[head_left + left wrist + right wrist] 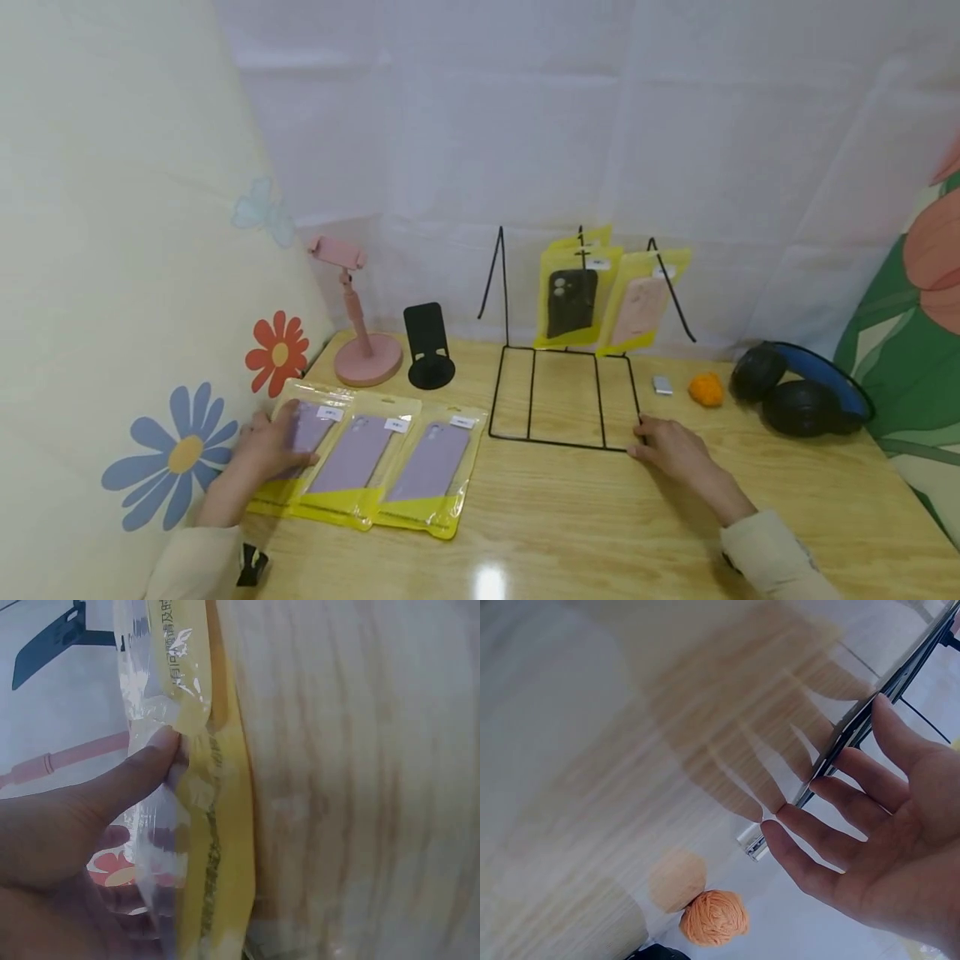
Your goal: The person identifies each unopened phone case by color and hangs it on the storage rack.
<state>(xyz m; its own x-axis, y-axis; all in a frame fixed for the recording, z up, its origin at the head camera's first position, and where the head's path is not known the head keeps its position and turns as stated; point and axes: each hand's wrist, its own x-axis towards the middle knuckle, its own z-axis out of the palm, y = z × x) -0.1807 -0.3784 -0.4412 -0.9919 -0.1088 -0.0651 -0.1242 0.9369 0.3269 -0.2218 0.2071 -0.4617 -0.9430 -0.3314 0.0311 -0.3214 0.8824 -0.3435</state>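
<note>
Three clear, yellow-edged packages with lilac phone cases lie in an overlapping row at the table's left. My left hand [262,446] grips the leftmost package [310,429], thumb across its front and fingers at its far edge; the left wrist view shows the thumb on the yellow strip. Beside it are the middle package [352,454] and the right package [431,467]. My right hand [675,450] holds the front right corner of a black wire rack [558,443] between thumb and fingers. A black phone case package [573,300] and a pink phone case package [641,308] hang on its hooks.
At the back left stand a pink phone stand [367,358] and a black phone stand [427,333]. Right of the rack lie a small silver-grey block [662,385], an orange yarn ball [706,389] and black headphones [802,407]. A white cloth hangs behind the table.
</note>
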